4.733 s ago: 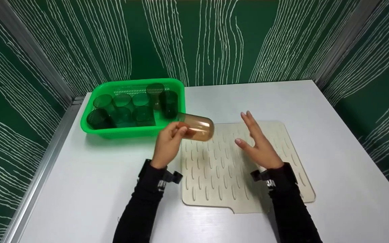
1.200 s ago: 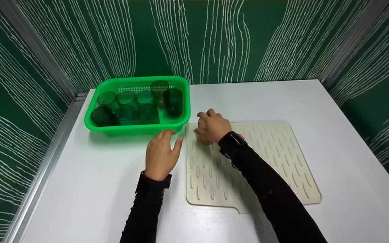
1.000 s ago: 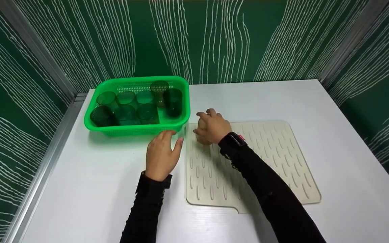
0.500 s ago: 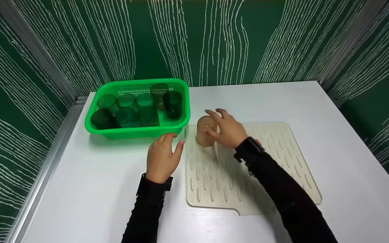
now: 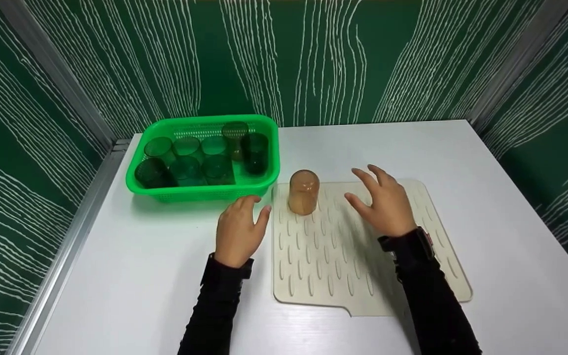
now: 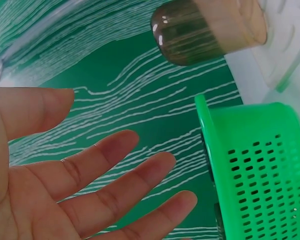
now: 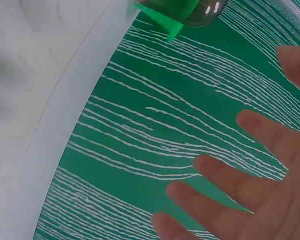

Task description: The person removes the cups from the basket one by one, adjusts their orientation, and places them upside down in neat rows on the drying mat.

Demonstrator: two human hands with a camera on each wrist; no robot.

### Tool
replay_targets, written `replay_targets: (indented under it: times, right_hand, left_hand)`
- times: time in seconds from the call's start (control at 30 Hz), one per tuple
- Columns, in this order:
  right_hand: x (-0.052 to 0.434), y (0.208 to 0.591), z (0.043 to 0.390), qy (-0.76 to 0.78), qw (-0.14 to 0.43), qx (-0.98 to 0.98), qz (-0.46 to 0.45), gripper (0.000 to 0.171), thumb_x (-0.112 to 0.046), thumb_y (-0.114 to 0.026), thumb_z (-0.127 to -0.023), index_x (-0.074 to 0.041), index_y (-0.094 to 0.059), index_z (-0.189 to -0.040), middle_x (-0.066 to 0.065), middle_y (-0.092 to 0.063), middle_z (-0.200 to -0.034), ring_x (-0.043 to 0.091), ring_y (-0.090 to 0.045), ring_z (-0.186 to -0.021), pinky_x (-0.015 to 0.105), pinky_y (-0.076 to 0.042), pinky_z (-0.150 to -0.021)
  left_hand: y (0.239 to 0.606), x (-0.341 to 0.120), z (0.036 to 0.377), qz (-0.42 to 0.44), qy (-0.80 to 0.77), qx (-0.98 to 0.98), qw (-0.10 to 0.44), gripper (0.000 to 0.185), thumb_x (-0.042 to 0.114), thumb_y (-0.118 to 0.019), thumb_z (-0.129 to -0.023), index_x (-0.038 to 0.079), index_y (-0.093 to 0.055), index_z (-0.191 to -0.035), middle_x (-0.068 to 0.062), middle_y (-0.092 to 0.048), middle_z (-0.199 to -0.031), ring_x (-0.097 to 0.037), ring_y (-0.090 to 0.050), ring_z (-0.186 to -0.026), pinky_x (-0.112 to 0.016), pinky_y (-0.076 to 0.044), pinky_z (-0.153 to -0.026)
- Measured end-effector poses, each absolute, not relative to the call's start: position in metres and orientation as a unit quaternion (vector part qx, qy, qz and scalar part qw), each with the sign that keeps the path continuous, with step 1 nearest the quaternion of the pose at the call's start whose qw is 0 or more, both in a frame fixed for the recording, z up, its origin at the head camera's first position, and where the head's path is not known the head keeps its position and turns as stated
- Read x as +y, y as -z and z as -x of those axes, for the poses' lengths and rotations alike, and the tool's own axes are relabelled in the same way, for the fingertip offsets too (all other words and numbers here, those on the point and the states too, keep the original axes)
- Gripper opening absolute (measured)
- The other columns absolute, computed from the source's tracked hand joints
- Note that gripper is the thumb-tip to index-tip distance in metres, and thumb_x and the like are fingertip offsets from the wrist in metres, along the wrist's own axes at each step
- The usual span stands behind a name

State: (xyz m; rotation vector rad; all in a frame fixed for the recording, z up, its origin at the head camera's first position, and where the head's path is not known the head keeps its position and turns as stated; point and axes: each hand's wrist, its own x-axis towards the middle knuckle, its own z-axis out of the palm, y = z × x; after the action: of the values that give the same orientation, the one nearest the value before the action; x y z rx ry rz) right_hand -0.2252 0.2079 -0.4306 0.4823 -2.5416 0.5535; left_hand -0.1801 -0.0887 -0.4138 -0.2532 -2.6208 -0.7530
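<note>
An amber drinking glass stands upside down on the back left corner of the beige drying mat. In the left wrist view the same glass shows with its rounded base towards the top left. My right hand hovers over the mat to the right of the glass, fingers spread and holding nothing. To the left of the mat, just in front of the green basket, my left hand is held with relaxed fingers and nothing in it. Several tinted glasses fill most of the basket.
The white table runs back to a green wall patterned with white lines. Metal posts mark the corners at both sides. The basket's right edge sits close to the mat's back left corner.
The amber glass went from the left hand to the right and was set upside down on the mat. The right hand then let go and drew back to the right.
</note>
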Motion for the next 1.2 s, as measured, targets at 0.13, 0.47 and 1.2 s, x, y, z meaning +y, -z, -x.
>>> replay_targets:
  times: [0.13,0.47,1.2]
  right_hand:
    - [0.213,0.439,0.22,-0.194,0.236,-0.937,-0.169,0.054,-0.044,-0.059,-0.081,-0.017,-0.048,-0.127,0.021,-0.042,-0.129,0.039,-0.042,-0.113,0.055,-0.032,-0.087]
    - [0.223,0.459,0.211,-0.19,0.191,-0.95,-0.157,0.053,-0.043,-0.06,-0.08,-0.014,-0.052,-0.123,0.023,-0.043,-0.127,0.039,-0.043,-0.113,0.055,-0.034,-0.086]
    - [0.224,0.463,0.209,-0.19,0.147,-0.962,-0.131,0.053,-0.049,-0.058,-0.08,-0.022,-0.05,-0.125,0.019,-0.041,-0.13,0.038,-0.037,-0.118,0.066,-0.021,-0.088]
  left_hand:
    - [0.416,-0.087,0.18,0.09,0.267,-0.939,0.196,0.034,0.036,-0.052,-0.088,0.008,-0.061,-0.104,-0.007,-0.061,-0.101,-0.025,-0.057,-0.093,-0.041,-0.043,-0.077]
    - [0.42,-0.082,0.183,0.105,0.257,-0.945,0.174,0.041,0.037,-0.052,-0.087,0.008,-0.057,-0.115,-0.009,-0.058,-0.113,-0.027,-0.052,-0.105,-0.043,-0.04,-0.086]
    - [0.404,-0.114,0.227,0.071,0.128,-0.983,0.11,0.092,0.077,-0.037,-0.071,0.025,-0.011,-0.143,-0.013,-0.001,-0.148,-0.039,0.008,-0.131,-0.055,-0.003,-0.103]
